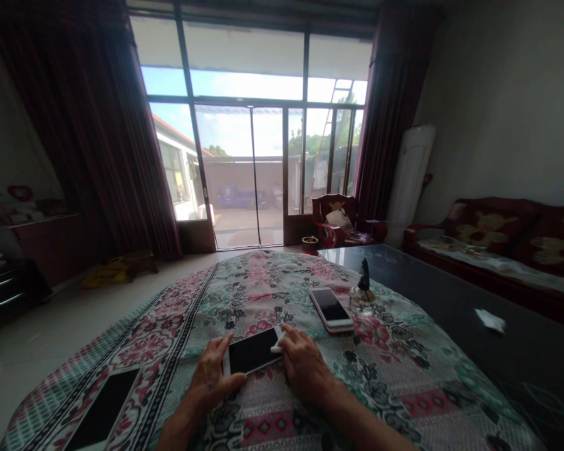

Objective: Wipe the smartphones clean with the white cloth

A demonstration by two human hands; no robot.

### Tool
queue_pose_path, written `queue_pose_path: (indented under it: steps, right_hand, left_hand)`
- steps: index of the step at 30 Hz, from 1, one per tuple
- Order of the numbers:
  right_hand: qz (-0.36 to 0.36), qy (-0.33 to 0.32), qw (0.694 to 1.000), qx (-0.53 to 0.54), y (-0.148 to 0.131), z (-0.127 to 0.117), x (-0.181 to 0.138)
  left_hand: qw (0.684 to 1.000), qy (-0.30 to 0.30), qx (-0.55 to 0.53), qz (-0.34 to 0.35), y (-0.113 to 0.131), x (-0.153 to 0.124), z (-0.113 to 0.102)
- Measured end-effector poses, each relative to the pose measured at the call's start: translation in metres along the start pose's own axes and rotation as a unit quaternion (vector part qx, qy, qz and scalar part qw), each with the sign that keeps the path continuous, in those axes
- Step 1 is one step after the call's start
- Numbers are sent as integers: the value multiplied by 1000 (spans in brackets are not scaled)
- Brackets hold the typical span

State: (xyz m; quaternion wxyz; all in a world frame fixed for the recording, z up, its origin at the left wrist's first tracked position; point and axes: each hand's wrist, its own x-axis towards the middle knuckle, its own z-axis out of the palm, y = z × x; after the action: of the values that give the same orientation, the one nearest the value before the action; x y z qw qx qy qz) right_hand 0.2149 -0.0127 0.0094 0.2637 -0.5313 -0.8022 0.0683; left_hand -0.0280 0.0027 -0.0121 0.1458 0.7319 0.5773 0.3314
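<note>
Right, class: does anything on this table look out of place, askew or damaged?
Only small things. A crumpled white scrap lies alone on the bare dark tabletop. The phone at lower left lies close to the edge of the floral cloth. No damage or spill shows.

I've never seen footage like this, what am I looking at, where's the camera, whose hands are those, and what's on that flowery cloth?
No machine here: one camera sits on a person's head, looking forward and down, so both hands are that person's own. The left hand and right hand rest on a dark-screened phone lying on the floral cloth; a small white scrap peeks out at the right hand. A second phone lies farther right, a small glass object beside it; a third phone lies near left.
</note>
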Motion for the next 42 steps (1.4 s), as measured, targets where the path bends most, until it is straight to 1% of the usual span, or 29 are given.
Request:
queue_pose_path:
  steps: [2,6,9,11,13,15,16,17,18,19,20,23,25,27,30,31,33,35,38,42]
  right_hand:
    - [11,-12,1000,-5,3,2,14]
    - [-10,-39,999,-20,7,3,35]
    - [-14,-45,998,-48,6,-3,37]
    - [-18,-46,997,-65,1,-11,34]
    - [-37,-87,994,-57,-8,-21,29]
    - [-89,-190,978,-11,-17,-30,27]
    - [-114,-226,967,14,-20,-33,27]
    - [-130,-247,960,36,-23,-34,27]
    - [-133,-245,959,52,-24,-33,28]
    - [-124,-224,965,61,-23,-31,30]
    - [-103,-190,974,65,-21,-28,32]
    - [-29,-51,996,73,-11,-15,37]
    - [2,27,996,83,-5,-9,39]
    - [13,69,993,96,-1,-5,40]
    - [16,92,990,104,2,-2,41]
    - [18,97,990,103,3,-1,41]
    - [24,107,989,97,5,1,41]
    - [26,109,990,89,6,3,39]
    - [21,95,993,70,2,7,35]
    - [22,70,997,28,-6,13,33]
  left_hand:
    - [1000,10,-2,-3,-1,1,-1]
    - [1000,-1,-22,3,-7,0,-2]
    - [999,7,-44,1,-13,-1,-2]
    - [998,34,-55,-15,-16,0,-2]
    - [995,68,-56,-46,-18,2,-1]
    - [991,95,-50,-81,-19,5,-1]
    - [989,100,-45,-95,-18,7,-1]
    - [988,101,-38,-106,-16,7,-1]
    - [988,100,-28,-114,-12,8,-1]
    - [988,96,-13,-118,-8,7,-1]
    - [989,90,7,-117,-2,6,0]
    - [990,59,82,-94,18,2,6]
    - [989,29,117,-83,30,-1,12]
    - [989,-5,130,-70,35,-3,16]
    - [991,-79,107,-7,31,-5,14]
    - [990,-94,100,16,29,-5,12]
    - [989,-87,111,34,24,-5,8]
    - [988,-73,132,34,22,-4,5]
    - [986,-71,144,32,24,-2,6]
    - [988,-43,147,30,22,0,11]
